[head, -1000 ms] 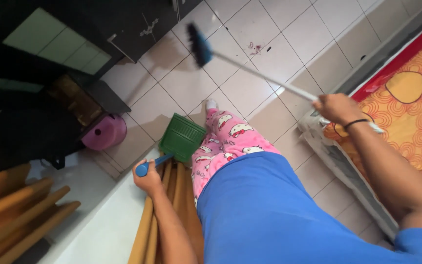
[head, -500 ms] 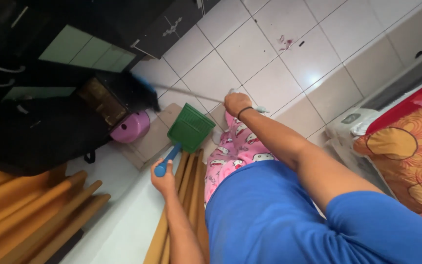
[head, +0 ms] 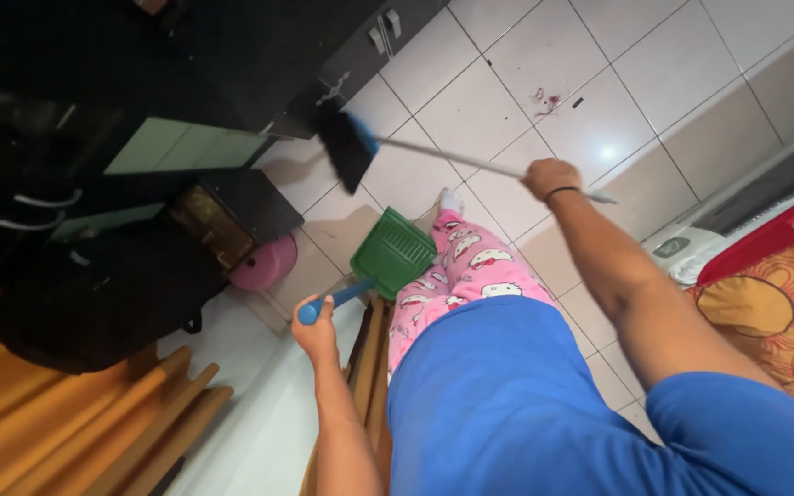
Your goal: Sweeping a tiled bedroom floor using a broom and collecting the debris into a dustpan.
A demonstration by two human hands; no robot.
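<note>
Evidently left hand (head: 316, 329) holds green dustpan (head: 393, 252).

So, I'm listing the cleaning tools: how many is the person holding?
2: a broom in the right hand, and a green dustpan in the left hand.

glossy tiled floor (head: 470, 106), green plastic dustpan (head: 395, 253).

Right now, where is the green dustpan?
In the head view, the green dustpan sits on the tiled floor just left of the pink-trousered leg, its blue handle in the left hand.
</note>
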